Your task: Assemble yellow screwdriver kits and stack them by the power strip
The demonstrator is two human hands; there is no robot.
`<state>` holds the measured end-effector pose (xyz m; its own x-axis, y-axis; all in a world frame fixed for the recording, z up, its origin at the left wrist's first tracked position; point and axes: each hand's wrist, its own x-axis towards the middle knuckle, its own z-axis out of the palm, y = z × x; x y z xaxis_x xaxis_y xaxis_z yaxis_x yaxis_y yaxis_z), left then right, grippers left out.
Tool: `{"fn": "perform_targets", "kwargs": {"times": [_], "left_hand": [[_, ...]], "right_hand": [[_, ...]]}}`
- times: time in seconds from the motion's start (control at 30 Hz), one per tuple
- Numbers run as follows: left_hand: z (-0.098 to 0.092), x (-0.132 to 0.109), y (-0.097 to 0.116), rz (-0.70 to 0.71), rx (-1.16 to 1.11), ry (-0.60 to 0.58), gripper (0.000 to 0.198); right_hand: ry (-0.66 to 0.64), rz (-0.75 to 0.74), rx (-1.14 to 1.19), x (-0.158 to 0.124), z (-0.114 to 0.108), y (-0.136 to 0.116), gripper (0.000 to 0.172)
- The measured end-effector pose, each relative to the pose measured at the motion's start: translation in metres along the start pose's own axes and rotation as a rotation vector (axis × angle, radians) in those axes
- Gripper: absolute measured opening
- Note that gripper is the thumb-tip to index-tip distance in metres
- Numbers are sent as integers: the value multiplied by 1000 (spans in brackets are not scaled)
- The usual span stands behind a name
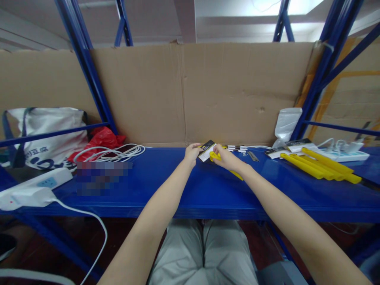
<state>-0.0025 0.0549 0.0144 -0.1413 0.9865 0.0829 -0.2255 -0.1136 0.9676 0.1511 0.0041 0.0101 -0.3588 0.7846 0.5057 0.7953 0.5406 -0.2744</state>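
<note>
My left hand [192, 153] pinches the edge of a small black-and-white printed card [204, 154] above the blue tabletop. In my right hand [227, 158] is a long yellow plastic piece [236, 175]. One end of it shows at my fingertips beside the card, and the other comes out below my wrist. My right fingers are wrapped around it and hide its middle. Just past my right hand lie some small white-and-dark strips [236, 148] and a flat grey metal piece [253, 156].
Several yellow pieces [322, 166] lie at right beside black-and-white packets [298, 146] and a white power strip [344, 155]. At left are coiled white cable [130, 151], a red bag [105, 138], a cloth bag [53, 134] and another power strip [41, 186]. Cardboard [222, 91] walls the back.
</note>
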Motion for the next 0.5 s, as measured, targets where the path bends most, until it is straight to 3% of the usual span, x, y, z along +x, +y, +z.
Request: {"fn": "perform_targets", "kwargs": {"times": [0.13,0.37,0.5], "left_hand": [[-2,0,3,-25,2,8,26],[0,-3,6,-60,37,18,22],[-3,-5,8,-114,84,-39,28]], "right_hand": [[-94,-84,-140,-3,-5,-9,14],[-183,-131,-270,2,-19,-7,28],[-222,-34,-416,8,-42,13,34]]}}
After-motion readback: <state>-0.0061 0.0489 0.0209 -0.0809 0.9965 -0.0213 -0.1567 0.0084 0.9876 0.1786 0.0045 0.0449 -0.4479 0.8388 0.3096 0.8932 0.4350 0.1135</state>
